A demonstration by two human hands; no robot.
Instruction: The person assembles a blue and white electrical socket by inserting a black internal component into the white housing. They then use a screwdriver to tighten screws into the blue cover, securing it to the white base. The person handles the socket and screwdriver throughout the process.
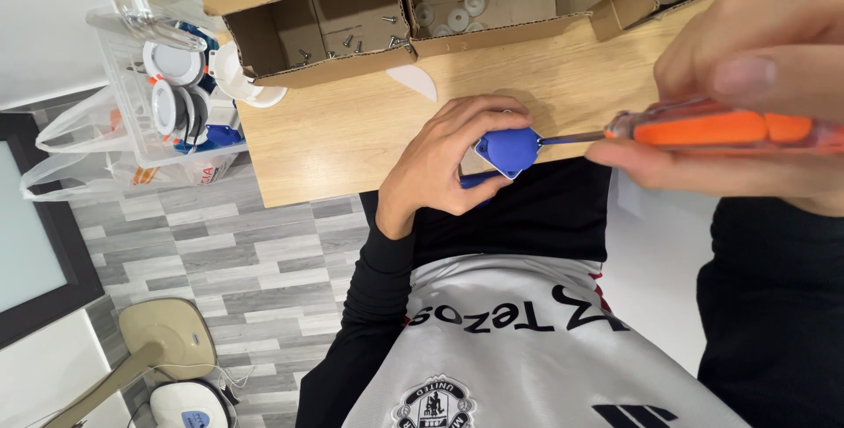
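- The left hand (440, 160) gripped a small blue plastic housing (508, 150), fingers curled shut around its body, at the near edge of the wooden counter (352, 138).
- The right hand (747, 85) was closed on the orange handle of a screwdriver (703, 127), shaft tip touching the housing's side.
- The housing looked light, rigid and smooth; it would likely slip under driving pressure, so a hold on its flat sides seemed soundest.
- Cardboard boxes (334, 32) behind held loose screws (352, 41) and white discs (457, 15).
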